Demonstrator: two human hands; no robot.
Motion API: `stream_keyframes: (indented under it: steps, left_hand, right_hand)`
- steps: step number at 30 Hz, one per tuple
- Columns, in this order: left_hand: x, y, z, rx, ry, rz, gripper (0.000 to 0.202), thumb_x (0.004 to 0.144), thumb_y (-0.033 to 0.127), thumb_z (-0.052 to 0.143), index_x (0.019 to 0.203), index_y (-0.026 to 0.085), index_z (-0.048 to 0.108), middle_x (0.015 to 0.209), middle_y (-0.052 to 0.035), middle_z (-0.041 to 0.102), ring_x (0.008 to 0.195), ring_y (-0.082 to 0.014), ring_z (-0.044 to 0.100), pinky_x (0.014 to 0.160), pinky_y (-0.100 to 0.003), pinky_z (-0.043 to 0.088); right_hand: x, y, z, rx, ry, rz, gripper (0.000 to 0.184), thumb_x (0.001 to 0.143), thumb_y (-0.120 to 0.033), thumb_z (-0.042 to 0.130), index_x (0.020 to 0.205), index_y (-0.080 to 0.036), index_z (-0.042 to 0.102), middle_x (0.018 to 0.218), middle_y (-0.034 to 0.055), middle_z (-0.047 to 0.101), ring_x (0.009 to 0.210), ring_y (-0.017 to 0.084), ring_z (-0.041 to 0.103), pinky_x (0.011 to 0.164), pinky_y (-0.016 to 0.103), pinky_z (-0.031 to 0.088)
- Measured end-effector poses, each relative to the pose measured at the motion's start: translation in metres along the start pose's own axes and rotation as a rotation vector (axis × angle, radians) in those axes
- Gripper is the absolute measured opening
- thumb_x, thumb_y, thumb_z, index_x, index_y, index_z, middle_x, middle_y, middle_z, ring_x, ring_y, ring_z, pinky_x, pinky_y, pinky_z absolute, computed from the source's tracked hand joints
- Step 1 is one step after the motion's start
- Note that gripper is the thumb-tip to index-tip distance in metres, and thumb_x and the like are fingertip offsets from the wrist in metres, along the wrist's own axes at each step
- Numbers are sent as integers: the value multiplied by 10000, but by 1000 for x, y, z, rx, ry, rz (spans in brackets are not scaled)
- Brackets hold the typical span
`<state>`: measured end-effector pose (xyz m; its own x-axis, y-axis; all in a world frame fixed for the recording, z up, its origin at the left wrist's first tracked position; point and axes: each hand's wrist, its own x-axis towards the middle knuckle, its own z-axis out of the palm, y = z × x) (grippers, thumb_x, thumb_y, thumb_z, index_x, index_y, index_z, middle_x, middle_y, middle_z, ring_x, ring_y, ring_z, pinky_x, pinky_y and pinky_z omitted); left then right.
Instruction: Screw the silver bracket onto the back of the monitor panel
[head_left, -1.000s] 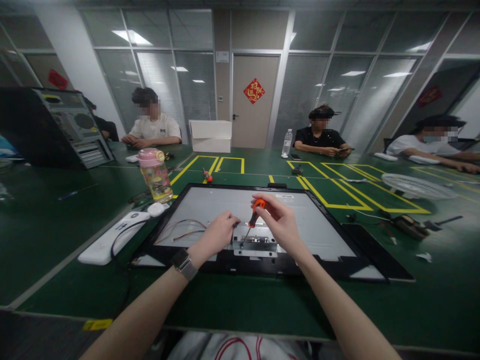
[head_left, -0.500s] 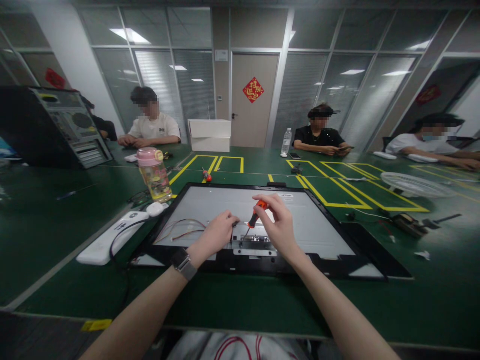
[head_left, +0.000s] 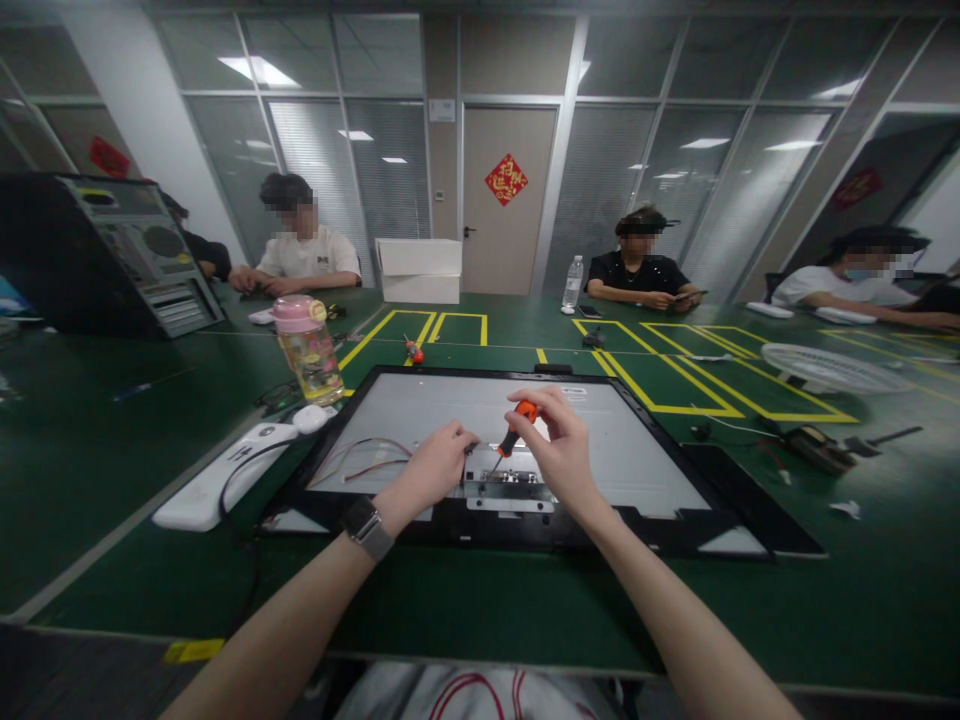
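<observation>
The screwdriver (head_left: 511, 438) tipped slightly rightward, pinched thumb-to-finger in the right hand (head_left: 566, 440); whether the left hand (head_left: 435, 462) gripped was unclear!

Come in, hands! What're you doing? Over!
Right hand gripping orange-and-black screwdriver, tip down at silver metal bracket. Left hand at bracket's left end. Black-framed flat grey panel lying beneath. Thin brownish wires on its left, away from screwdriver.

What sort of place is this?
Probably an office room used for electronics work: a black-framed panel with wires exposed on the table, a computer tower at the left, and glass partitions behind.
</observation>
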<state>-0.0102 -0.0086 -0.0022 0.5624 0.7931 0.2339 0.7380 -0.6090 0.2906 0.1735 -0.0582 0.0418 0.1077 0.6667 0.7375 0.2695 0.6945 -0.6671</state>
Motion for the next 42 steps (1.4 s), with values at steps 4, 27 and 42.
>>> stream_keyframes:
  steps: [4,27,42]
  left_hand:
    - [0,1,0,3,3,-2,395,894,68,353,1150,168,637,1031,-84,582,983,-191,586,931,-320,471]
    - [0,0,1,12,-5,-2,396,889,59,361,1156,166,633,1041,-81,577,966,-188,585,925,-316,462]
    - [0,1,0,8,-9,-3,390,894,65,362,1150,165,639,1032,-82,579,961,-187,590,920,-314,470]
  right_hand:
    - [-1,-3,-2,69,-70,11,267,962,-255,478,1126,-297,685,1010,52,642,931,206,614,860,401,473]
    - [2,-2,0,184,-87,92,207,879,-262,626,1060,-289,724,929,34,657,865,178,648,785,344,529]
    - [3,0,-1,137,-34,87,134,827,-288,686,943,-267,750,856,32,618,775,171,619,702,329,525]
